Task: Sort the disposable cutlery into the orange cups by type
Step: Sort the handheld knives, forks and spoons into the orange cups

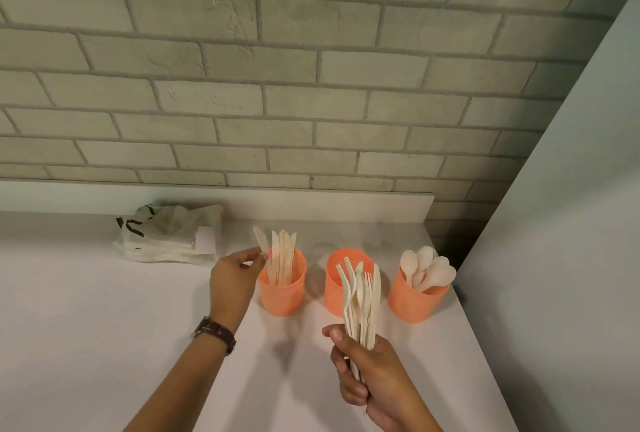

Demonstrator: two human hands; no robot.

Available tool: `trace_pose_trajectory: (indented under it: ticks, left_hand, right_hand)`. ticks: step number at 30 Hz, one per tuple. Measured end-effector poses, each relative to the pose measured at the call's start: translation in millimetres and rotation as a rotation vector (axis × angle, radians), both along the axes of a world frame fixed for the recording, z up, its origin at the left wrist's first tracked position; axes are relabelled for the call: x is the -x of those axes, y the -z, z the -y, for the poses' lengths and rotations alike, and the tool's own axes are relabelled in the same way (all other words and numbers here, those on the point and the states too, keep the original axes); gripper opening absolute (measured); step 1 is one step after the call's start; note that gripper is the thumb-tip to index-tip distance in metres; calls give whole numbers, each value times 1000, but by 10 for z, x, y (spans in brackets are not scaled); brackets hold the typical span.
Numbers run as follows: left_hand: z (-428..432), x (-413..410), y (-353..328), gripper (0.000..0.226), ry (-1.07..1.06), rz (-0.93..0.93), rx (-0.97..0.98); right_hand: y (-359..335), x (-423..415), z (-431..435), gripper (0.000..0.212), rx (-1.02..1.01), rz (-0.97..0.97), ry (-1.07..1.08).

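Your left hand [239, 275] pinched one knife [260, 241], blade up, at the left rim of the left orange cup [283, 296], which held more knives [282, 255]. Your right hand [367, 372] gripped a mixed bundle [362, 300] of forks, spoon and knife, upright, in front of the middle cup [333, 296]. Spoons [429, 267] stood in the right cup [414, 305]. All three cups stood on the desk [104, 310].

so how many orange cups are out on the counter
3, in a row on the counter: left cup holding knives, middle cup partly behind the held cutlery, right cup holding spoons. None seems hidden.
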State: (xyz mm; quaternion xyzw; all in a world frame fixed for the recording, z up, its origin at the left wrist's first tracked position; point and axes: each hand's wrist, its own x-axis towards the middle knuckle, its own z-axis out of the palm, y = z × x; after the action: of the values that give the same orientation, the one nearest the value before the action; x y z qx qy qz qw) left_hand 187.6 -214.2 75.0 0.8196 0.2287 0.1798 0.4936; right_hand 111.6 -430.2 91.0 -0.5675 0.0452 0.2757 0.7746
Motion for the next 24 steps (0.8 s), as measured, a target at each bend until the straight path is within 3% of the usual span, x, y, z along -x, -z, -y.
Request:
trace_pose_trajectory:
  ticks: [4, 7, 11, 14, 20, 24]
  left_hand:
    - [71, 94, 53, 35, 0, -28, 19]
    - [290, 273, -61, 17, 92, 1, 96]
    - [591, 548, -245, 10, 547, -180, 416]
    - [662, 651, -304, 18, 806, -256, 513]
    - [663, 667, -440, 15, 695, -165, 492]
    - [469, 490, -539, 30, 334, -38, 513]
  right_hand:
    - [-10, -11, 15, 24, 13, 14, 8]
    - [-32, -26, 57, 15, -44, 2, -57]
    - [-43, -30, 78, 17, -167, -14, -168]
    - [-48, -10, 60, 17, -198, -14, -224]
    - [-59, 4, 55, 15, -72, 18, -265]
    - [-38, 37, 32, 9, 9, 9, -220]
